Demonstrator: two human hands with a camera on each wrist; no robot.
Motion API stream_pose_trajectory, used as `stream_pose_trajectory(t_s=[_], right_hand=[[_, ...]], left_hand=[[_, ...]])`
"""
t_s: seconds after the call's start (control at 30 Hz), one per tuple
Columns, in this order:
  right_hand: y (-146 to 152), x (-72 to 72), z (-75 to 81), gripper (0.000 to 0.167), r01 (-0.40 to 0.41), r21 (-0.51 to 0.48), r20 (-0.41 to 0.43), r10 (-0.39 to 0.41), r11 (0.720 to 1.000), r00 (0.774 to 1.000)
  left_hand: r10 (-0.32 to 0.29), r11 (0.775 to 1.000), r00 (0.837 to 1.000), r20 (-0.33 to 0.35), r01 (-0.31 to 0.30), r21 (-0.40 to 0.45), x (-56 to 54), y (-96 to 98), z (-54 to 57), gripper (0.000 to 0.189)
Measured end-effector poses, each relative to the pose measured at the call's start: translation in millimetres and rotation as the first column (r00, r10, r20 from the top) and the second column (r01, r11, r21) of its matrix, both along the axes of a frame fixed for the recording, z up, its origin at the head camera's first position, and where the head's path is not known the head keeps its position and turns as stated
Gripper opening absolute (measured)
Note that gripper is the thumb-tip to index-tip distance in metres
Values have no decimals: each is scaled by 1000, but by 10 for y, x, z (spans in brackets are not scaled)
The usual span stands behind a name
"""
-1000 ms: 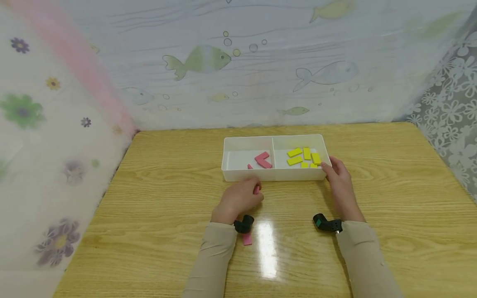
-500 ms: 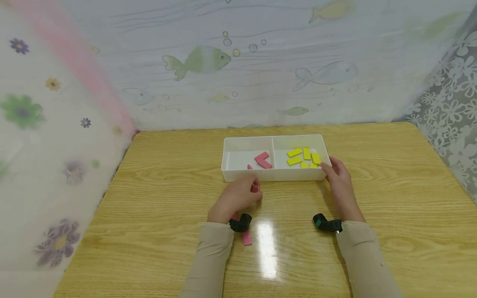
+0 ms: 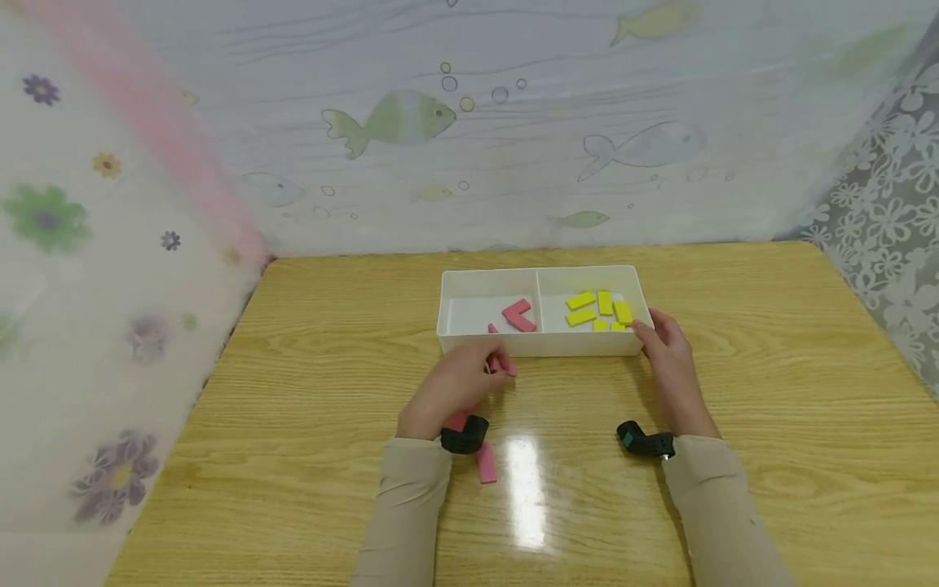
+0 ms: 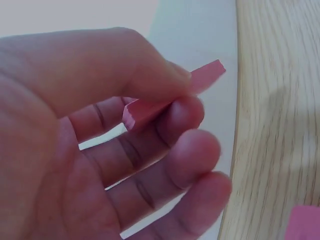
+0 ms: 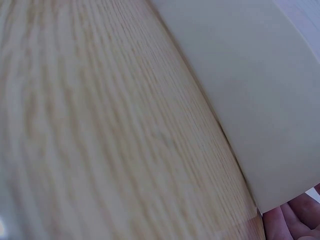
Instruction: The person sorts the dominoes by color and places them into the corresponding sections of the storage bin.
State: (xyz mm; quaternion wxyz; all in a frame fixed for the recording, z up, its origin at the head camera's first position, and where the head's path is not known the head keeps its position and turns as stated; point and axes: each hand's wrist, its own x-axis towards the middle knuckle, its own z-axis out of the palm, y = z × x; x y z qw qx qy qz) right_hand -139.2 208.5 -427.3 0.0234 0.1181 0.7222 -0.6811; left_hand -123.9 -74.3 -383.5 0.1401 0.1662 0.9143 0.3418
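Observation:
My left hand (image 3: 455, 383) is at the front wall of a white two-compartment box (image 3: 587, 345). In the left wrist view its thumb and forefinger pinch a flat pink block (image 4: 209, 76), while the other fingers curl loosely below. The right hand (image 3: 671, 371) grips the box at its right front corner, thumb on the front edge and fingers along the side. Only some fingertips (image 5: 278, 225) show at the corner in the right wrist view. Pink blocks (image 3: 517, 314) lie in the left compartment, several yellow blocks (image 3: 581, 317) in the right one.
On the wooden table (image 3: 308, 456), a pink block (image 3: 487, 465) lies below the left wrist, and another pink piece (image 3: 458, 421) is partly hidden by the wrist camera (image 3: 465, 436). A patterned curtain (image 3: 513, 179) hangs behind the table.
My left hand has shifted slightly left and turned, so more of the pinched pink block shows, and more of the pink pieces beneath the wrist. The right hand and the box stay put.

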Motion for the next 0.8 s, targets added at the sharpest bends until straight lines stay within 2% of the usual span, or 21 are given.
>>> stream_pose_trajectory(t_s=[0.1,0.23,0.43,0.53,0.67,0.8], right_hand=[[-1,1,4,63,0,4,-1,0,1000,1000],[-3,-7,3,64,-3,9,-2,3,1000,1000],[0,0,-6,63,-6,10,-2,6,1000,1000],[7,1,-7,64,-7,13,14,7,1000,1000],[3,-2,3,65,-3,6,21,2,1000,1000],[0,-8,1,65,-4,9,12,4,1000,1000]], left_hand=[[7,1000,1000,-22,-7,2,-5,-16,11,3],[30,999,997,-74,-27,31,-13,-50,21,15],[115,988,987,-109,-103,113,-16,-76,39,16],[181,976,973,-144,-159,149,-22,-72,46,14],[252,959,944,-213,-215,182,-43,-74,53,14],[308,943,922,-235,-263,202,-55,-95,52,15]])
